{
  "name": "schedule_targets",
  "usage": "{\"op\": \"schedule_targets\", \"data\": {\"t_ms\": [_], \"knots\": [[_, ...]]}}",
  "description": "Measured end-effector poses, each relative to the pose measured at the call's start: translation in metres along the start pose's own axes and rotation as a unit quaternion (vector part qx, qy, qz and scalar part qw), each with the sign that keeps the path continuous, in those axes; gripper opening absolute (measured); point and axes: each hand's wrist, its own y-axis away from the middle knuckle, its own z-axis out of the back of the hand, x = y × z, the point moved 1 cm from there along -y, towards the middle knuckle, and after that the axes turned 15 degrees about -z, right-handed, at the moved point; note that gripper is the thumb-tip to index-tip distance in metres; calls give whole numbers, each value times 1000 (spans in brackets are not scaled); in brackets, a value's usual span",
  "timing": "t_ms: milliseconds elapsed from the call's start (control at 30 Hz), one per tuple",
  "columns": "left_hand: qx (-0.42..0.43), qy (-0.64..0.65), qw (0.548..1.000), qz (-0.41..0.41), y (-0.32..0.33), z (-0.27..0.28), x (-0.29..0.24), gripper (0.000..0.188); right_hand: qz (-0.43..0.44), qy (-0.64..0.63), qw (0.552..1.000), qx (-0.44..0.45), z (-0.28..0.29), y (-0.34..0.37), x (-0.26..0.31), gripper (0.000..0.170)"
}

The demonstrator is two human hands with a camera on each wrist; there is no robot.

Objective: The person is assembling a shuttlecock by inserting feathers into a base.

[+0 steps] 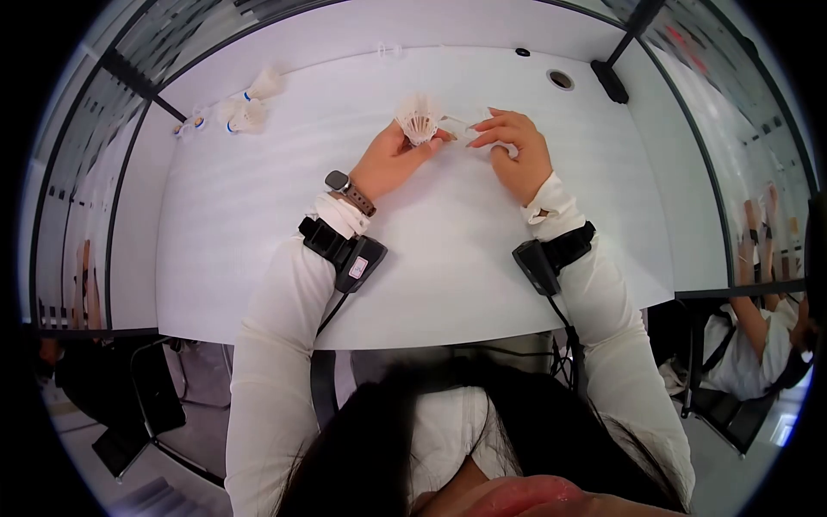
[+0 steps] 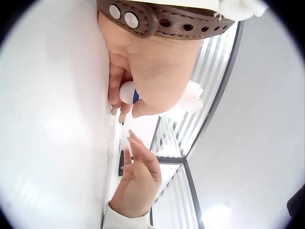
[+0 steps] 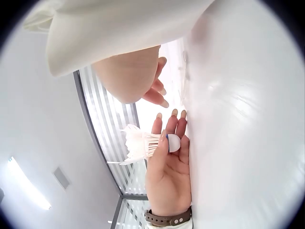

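A white feather shuttlecock (image 1: pixel 419 122) is held in my left hand (image 1: pixel 389 164), its feather skirt facing up toward the head camera. In the right wrist view the shuttlecock's white cork (image 3: pixel 174 142) with a blue band sits against the fingers, and the thumb lies across the base of the skirt. One thin feather sticks out sideways from the skirt. My right hand (image 1: pixel 519 155) hovers just to the right of the shuttlecock, fingers loosely bent toward it and apart from it, with nothing seen in its grasp.
Several more shuttlecocks (image 1: pixel 246 116) lie at the back left of the white table (image 1: pixel 413 284). A cable hole (image 1: pixel 561 80) and a small black ring (image 1: pixel 523 52) are at the back right. Clear plastic pieces (image 1: pixel 389 50) lie by the back panel. Low partitions enclose the table.
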Motion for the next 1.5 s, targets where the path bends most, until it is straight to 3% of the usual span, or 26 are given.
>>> {"op": "schedule_targets", "data": {"t_ms": [133,367,467,633,833,933,1033,1333,1500], "knots": [[-26,21,999,19,0,0,5,38,30,125,990,53,-2,5,11,28],[-71,39,996,30,2,2,7,32,10,171,981,95,-8,7,13,32],[-76,30,996,27,4,3,12,31,13,154,983,95,-9,7,12,30],[-92,23,995,39,2,2,8,28,62,100,993,22,-11,6,6,26],[-83,32,995,41,1,1,0,25,8,39,999,-10,-12,6,11,28],[-81,20,995,57,3,3,5,23,-34,0,999,35,-8,7,21,31],[-75,7,996,52,4,3,7,22,-21,-11,999,45,-10,7,21,33],[-18,1,999,36,4,4,3,30,-34,-49,998,24,-12,6,15,36],[-38,53,997,38,5,2,4,41,10,-48,999,7,-10,1,20,36]]}}
